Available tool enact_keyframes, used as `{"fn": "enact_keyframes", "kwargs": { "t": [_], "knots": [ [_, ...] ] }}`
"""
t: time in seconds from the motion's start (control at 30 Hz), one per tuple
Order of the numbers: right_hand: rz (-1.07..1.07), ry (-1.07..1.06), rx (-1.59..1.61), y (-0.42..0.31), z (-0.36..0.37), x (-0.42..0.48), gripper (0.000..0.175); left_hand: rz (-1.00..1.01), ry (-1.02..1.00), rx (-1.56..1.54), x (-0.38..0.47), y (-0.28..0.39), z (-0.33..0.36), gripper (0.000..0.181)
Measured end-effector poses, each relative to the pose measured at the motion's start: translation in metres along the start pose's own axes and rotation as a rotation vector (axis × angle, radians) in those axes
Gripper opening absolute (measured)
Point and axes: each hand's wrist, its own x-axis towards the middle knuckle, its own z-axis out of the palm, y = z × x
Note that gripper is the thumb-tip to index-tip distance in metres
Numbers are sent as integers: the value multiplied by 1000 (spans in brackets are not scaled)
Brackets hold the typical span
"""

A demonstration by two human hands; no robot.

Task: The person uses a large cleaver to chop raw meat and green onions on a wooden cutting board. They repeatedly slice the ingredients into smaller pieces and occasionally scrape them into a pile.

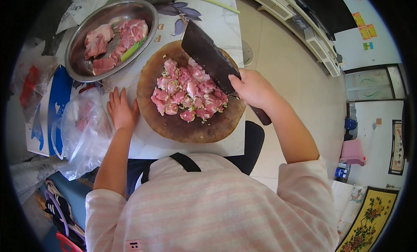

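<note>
My right hand [252, 89] grips a dark cleaver [208, 56] near the join of blade and handle. The broad blade is tilted over the right side of a round wooden chopping block [192, 133]. Beside and partly behind the blade lies a heap of raw meat chunks [187, 89], mixed with small bits of chopped green onion. My left hand [123, 108] rests flat on the table at the block's left edge, fingers spread, holding nothing. A clear plastic bag [86, 134] with something pinkish inside sits just left of that hand.
A steel basin [151, 30] at the upper left holds large raw meat pieces [97, 40] and a green onion stalk [133, 50]. Another thin green stalk [220, 5] lies on the marble-patterned table [224, 147] at the far edge. A blue and white box [49, 112] stands at left.
</note>
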Motion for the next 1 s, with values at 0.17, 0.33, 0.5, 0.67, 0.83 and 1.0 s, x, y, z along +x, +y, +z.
{"fn": "enact_keyframes", "kwargs": {
  "t": [0.17, 0.33, 0.5, 0.67, 0.83, 1.0],
  "knots": [
    [-31, 119, 151, -20, -14, -45, 34, 68, 189, -202, -8, -20, 16, 44],
    [-483, 348, 416, -13, 19, -87, 46, -3, 306, -857, -6, -36, 8, 25],
    [-668, 363, 222, -27, 42, -96, 44, 337, 154, -1116, -44, 58, -121, 16],
    [-861, 386, 230, -54, 72, -83, 41, 355, -439, -1410, -65, 100, -163, 37],
    [-925, 353, 451, -67, 76, -87, 44, -164, -405, -1672, -63, 80, -177, 41],
    [-643, 447, 659, -12, 72, -87, 33, -344, -491, -1449, -44, -7, -189, 27]
  ]
}}
